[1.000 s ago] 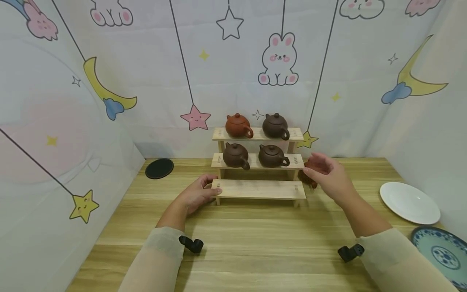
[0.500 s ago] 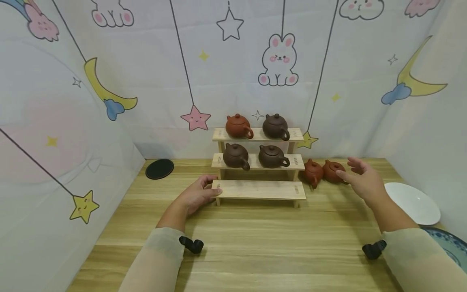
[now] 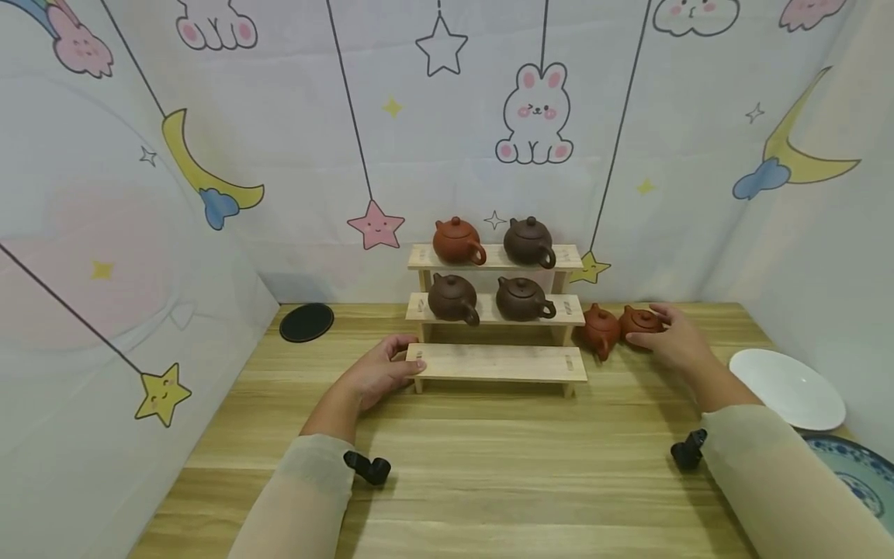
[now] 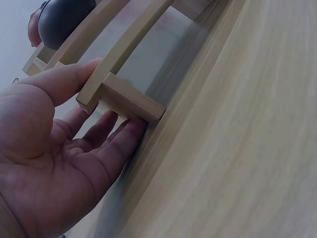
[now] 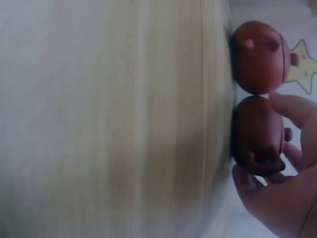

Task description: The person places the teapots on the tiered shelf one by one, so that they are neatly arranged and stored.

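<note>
My left hand grips the left end of the lowest step of a three-step wooden display stand. Its thumb lies on top and the fingers reach behind the step's leg, as the left wrist view shows. At the right, my right hand holds a reddish-brown teapot standing on the table, thumb on one side and fingers round the handle side. Close beside it stands another reddish-brown teapot. Two dark brown teapots occupy the middle step. On the top step are an orange-brown teapot and a dark one.
A black round coaster lies at the back left of the wooden table. Along the right edge are a white plate and a blue-patterned plate. A cloth printed with cartoons hangs behind.
My right hand first moved right, away from the stand, uncovering both reddish-brown teapots. It then came back left and closed round the right-hand one. The left hand stays put.
</note>
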{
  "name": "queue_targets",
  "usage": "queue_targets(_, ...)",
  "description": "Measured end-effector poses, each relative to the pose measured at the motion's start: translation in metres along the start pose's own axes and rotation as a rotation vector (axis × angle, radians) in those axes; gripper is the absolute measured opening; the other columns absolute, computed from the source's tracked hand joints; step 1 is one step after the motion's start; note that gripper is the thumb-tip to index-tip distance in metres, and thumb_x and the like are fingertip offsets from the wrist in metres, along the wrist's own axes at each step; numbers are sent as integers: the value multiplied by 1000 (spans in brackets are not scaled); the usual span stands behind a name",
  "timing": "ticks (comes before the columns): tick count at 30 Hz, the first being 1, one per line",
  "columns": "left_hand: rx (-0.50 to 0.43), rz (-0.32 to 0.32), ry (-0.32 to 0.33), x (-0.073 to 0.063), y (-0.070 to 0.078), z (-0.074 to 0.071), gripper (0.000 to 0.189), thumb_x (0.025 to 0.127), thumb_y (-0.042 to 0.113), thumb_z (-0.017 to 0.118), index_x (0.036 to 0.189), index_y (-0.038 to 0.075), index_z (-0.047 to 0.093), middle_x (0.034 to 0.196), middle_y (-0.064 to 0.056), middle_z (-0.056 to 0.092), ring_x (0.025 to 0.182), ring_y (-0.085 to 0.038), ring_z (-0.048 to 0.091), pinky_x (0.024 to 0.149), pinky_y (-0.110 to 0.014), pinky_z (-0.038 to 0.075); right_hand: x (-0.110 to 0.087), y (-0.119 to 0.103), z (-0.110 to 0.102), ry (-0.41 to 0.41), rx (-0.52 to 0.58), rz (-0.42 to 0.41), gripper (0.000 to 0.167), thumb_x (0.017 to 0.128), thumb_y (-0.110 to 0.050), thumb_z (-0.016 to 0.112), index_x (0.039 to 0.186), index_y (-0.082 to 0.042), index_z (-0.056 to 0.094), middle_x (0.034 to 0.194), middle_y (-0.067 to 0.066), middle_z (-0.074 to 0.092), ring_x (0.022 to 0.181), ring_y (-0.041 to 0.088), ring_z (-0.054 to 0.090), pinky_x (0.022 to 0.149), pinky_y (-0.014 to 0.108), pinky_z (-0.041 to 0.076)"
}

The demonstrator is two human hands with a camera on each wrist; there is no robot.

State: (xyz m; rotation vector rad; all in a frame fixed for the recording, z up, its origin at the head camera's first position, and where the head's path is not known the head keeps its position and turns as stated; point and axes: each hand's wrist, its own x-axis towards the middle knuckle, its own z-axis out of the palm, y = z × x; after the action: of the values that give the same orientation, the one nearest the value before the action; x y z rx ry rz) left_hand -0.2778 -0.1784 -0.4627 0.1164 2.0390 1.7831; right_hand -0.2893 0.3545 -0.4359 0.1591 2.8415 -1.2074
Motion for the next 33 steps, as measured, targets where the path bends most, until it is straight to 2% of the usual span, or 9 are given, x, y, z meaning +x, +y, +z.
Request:
queue_targets(6, -2, 4, -6, 0, -1, 0, 69, 103, 16, 73, 161, 11, 36, 181, -12, 10, 168, -35, 15, 126, -58, 39, 8, -2, 4, 2, -58, 15, 93, 101, -35, 74, 168, 3, 22, 167, 39, 30, 153, 60, 29, 123, 72, 28)
queue_targets(18, -17, 9, 3, 1, -1, 0, 68, 102, 14, 74, 159, 11, 38, 180, -12, 15, 166, -35, 22, 124, -57, 41, 5, 3, 6, 50, -69, 17, 91, 101, -41, 73, 168, -1, 27, 168, 38, 30, 153, 60, 28, 123, 73, 28)
queue_targets(26, -17, 5, 7, 0, -2, -1, 69, 102, 14, 74, 160, 11, 37, 180, -11, 16, 165, -35, 26, 125, -57, 40, -16, 0, 3, 113, 14, 17, 95, 99, -53, 73, 168, -5, 30, 164, 37, 37, 149, 58, 36, 117, 72, 36)
queue_targets(33, -11, 1, 8, 1, -1, 0, 69, 102, 13, 74, 161, 11, 38, 180, -12, 14, 166, -34, 24, 125, -57, 41, -49, -19, -7, 97, 67, -9, 102, 95, -61, 75, 171, -12, 27, 164, 33, 40, 148, 53, 42, 102, 56, 51)
